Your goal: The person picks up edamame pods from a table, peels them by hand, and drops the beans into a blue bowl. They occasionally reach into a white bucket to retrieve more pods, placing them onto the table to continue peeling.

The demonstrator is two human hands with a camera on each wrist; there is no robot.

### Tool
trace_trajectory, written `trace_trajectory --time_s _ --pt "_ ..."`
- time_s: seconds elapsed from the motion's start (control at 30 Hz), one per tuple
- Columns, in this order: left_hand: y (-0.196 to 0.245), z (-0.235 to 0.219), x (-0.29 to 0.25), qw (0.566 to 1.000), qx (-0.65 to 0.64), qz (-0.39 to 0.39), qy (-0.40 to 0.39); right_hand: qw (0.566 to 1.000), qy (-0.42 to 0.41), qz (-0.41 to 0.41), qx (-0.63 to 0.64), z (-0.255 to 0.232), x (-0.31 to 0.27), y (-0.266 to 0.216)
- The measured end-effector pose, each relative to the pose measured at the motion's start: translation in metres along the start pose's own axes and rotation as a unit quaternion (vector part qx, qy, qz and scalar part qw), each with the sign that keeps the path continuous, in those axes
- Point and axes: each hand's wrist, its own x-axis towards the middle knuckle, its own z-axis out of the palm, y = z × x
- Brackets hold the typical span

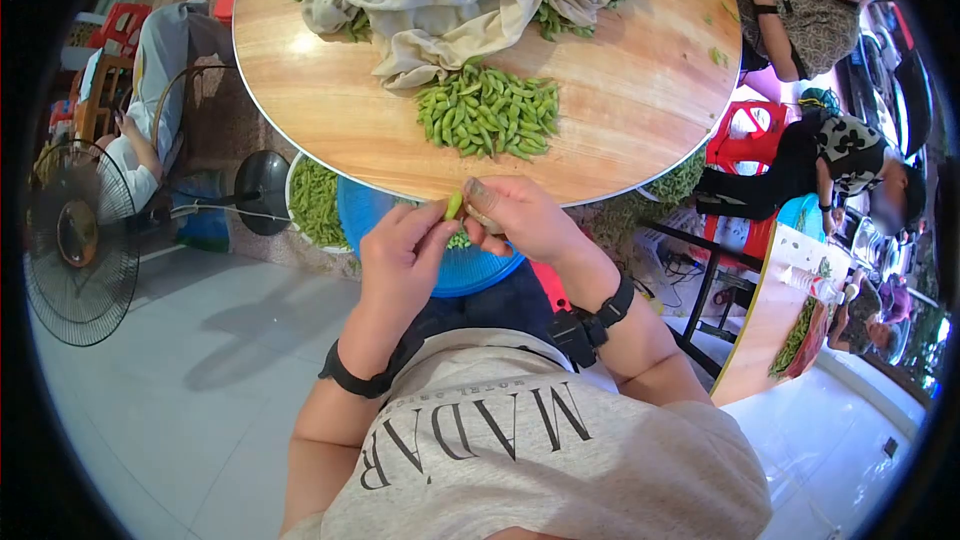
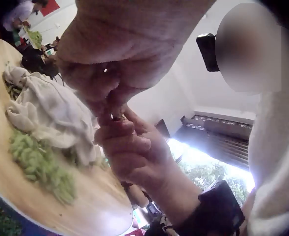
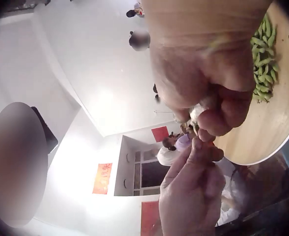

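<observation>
Over the table's near edge, my left hand (image 1: 395,250) pinches a green soybean pod (image 1: 454,205) between thumb and fingertips. My right hand (image 1: 525,215) meets it there, fingers curled around a small pale grey thing (image 3: 197,112), mostly covered by the fingers; I cannot tell its kind. The thumb of that hand is right at the pod's end. In the left wrist view the fingertips of both hands come together and hide the pod. Just beyond the hands, a pile of green pods (image 1: 487,112) lies on the round wooden table (image 1: 640,90).
A beige cloth (image 1: 450,0) covers more pods at the table's far side. Below my hands is a blue basin (image 1: 475,270), with a tub of pods (image 1: 318,202) to its left. A fan (image 1: 80,240) stands at left. People sit at right near red stools (image 1: 745,135).
</observation>
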Motion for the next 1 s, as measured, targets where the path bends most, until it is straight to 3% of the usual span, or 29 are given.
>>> trace_trajectory --time_s 0.3,0.5,0.7,0.73,0.8,1.0 --pt "0.008 -0.019 -0.02 0.997 0.057 0.036 0.025 0.999 -0.018 -0.034 -0.023 0.031 -0.007 0.001" --pt "0.005 -0.028 -0.028 0.996 0.045 0.065 0.048 0.995 0.034 -0.08 -0.05 0.051 -0.005 0.007" --pt "-0.007 -0.023 -0.036 0.988 -0.113 -0.012 0.101 0.99 0.065 -0.119 -0.031 0.068 -0.004 0.013" --pt "-0.008 -0.026 -0.036 0.971 -0.206 -0.085 0.082 0.985 0.079 -0.139 -0.06 0.071 -0.003 0.015" --pt "-0.008 -0.031 -0.035 0.896 -0.382 -0.224 0.043 0.971 0.106 -0.178 -0.118 0.075 -0.001 0.017" --pt "-0.02 -0.04 -0.025 0.808 -0.499 -0.314 0.0 0.92 0.094 -0.271 -0.268 0.072 0.004 0.029"
